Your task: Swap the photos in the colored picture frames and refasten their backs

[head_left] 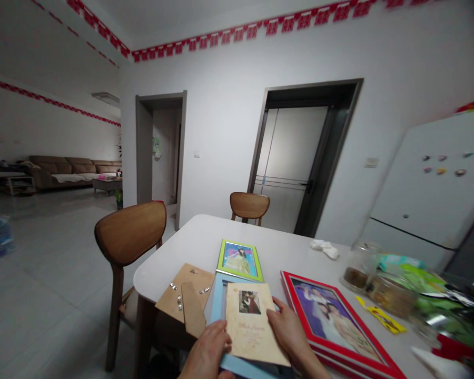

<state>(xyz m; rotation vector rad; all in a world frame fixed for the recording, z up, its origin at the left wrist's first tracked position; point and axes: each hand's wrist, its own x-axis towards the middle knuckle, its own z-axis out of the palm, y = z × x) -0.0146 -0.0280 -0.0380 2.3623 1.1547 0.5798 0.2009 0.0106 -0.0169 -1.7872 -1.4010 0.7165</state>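
A cream printed card [248, 331] with a small picture near its top lies over a light blue photo frame [217, 301], hiding most of it. My left hand [208, 348] is closed at the card's left edge, over the frame's side; its thumb is partly out of view. My right hand [286, 327] grips the card's right edge, fingers bent. To the left, a brown backing board [174, 302] with a stand leg [192, 305] carries several small metal clips [179, 302]. Just beyond the blue frame rests a lime-green framed picture [240, 260].
A large red-framed photo [335, 321] lies right of my right hand. Glass jars [357, 268], a yellow packet [385, 320], crumpled tissue [324, 248] and green bags crowd the table's right side. Wooden chairs [132, 231] stand at the white table [169, 242].
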